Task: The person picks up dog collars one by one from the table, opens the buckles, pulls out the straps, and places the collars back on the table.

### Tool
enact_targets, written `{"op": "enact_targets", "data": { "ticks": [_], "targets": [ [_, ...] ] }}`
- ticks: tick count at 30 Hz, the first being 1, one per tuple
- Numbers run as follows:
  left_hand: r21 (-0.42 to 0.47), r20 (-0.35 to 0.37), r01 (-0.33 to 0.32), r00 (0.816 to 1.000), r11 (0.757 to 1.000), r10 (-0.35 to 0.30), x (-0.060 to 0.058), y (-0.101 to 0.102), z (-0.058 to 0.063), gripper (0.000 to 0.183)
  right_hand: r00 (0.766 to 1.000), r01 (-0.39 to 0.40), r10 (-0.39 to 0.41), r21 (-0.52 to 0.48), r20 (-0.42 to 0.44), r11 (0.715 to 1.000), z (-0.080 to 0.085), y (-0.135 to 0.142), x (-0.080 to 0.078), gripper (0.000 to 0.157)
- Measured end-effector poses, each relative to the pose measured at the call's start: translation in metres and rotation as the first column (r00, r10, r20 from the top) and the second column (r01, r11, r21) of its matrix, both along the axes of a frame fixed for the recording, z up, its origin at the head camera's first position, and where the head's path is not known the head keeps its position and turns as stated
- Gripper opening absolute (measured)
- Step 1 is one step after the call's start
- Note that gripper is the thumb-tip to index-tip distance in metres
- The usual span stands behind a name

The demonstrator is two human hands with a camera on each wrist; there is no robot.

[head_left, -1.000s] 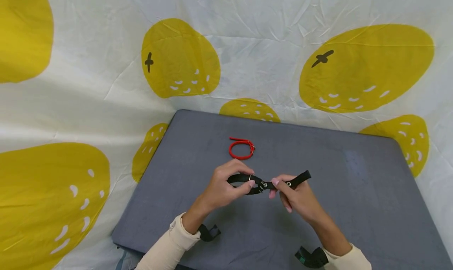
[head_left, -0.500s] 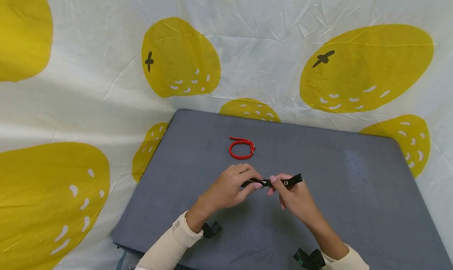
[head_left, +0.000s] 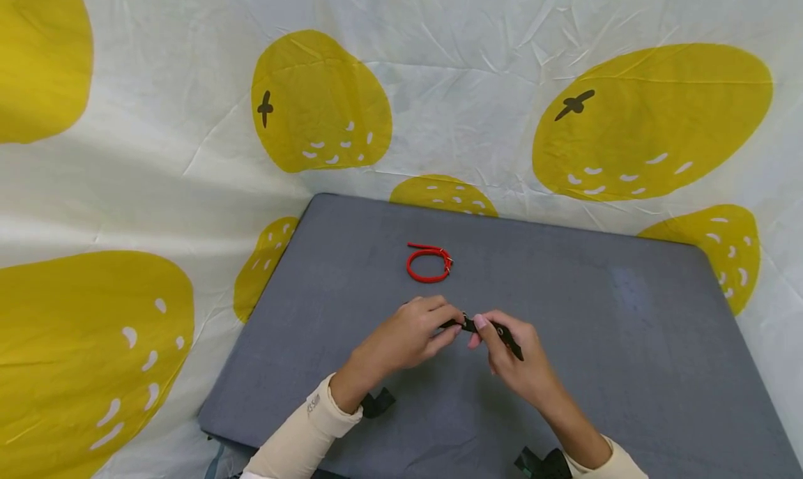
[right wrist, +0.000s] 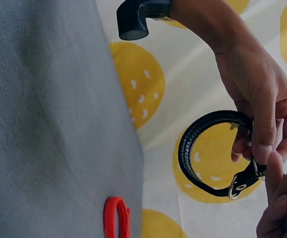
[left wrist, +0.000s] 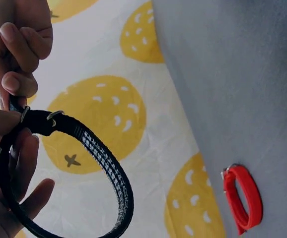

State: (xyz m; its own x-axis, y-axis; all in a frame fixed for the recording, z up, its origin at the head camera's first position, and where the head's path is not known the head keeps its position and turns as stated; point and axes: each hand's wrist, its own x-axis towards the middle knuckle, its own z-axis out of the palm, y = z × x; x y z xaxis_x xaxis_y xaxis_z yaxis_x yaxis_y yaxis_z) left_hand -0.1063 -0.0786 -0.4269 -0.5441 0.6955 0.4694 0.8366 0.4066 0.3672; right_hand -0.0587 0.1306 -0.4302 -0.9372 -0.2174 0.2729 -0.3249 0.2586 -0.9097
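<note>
A black collar (left wrist: 126, 193) with a metal buckle and ring is held up between both hands, its strap forming a loop. My left hand (head_left: 404, 334) pinches it near the buckle, thumb and fingers closing on the strap. Just to the right, my right hand (head_left: 517, 357) pinches the eyeleted strap end (head_left: 509, 341) between thumb and fingers. From the head view the loop is mostly hidden behind the left hand; both wrist views show it whole or nearly so. Beyond the hands a red collar (head_left: 426, 279) lies coiled on the table, touched by neither hand.
The grey-covered table (head_left: 627, 367) spreads under both hands. Behind and to the left hangs a white cloth (head_left: 458, 109) printed with yellow fruit shapes. A black band (head_left: 378, 402) sits at the left wrist, another (head_left: 544, 464) at the right.
The left hand has shifted right and turned, so the black loop is now hidden in the head view. The right hand has moved slightly left, and the strap's free end has swung downward.
</note>
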Motion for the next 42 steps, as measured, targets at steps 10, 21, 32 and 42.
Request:
{"op": "enact_targets", "data": {
  "ticks": [10, 21, 32, 42],
  "targets": [
    [-0.087, -0.059, -0.015, 0.998, 0.996, 0.01, -0.003, 0.0, -0.006, 0.003, 0.999, -0.028, 0.028, 0.001, 0.041, 1.0, -0.006, -0.001, -0.001, 0.022],
    [-0.093, 0.043, -0.004, 0.999, 0.996, 0.008, -0.002, 0.001, -0.01, 0.004, 0.96, -0.072, 0.083, -0.051, 0.269, 0.996, -0.009, 0.008, -0.009, 0.03],
    [-0.08, -0.019, -0.064, 0.998, 0.995, 0.062, -0.004, 0.003, -0.013, 0.007, 0.975, -0.035, 0.039, -0.024, 0.22, 0.999, -0.011, 0.007, -0.009, 0.026],
    [-0.055, -0.095, -0.127, 0.988, 0.99, 0.121, -0.007, 0.003, -0.015, 0.006, 0.988, -0.04, 0.044, -0.03, 0.149, 0.999, -0.004, 0.009, -0.015, 0.024]
  ]
}}
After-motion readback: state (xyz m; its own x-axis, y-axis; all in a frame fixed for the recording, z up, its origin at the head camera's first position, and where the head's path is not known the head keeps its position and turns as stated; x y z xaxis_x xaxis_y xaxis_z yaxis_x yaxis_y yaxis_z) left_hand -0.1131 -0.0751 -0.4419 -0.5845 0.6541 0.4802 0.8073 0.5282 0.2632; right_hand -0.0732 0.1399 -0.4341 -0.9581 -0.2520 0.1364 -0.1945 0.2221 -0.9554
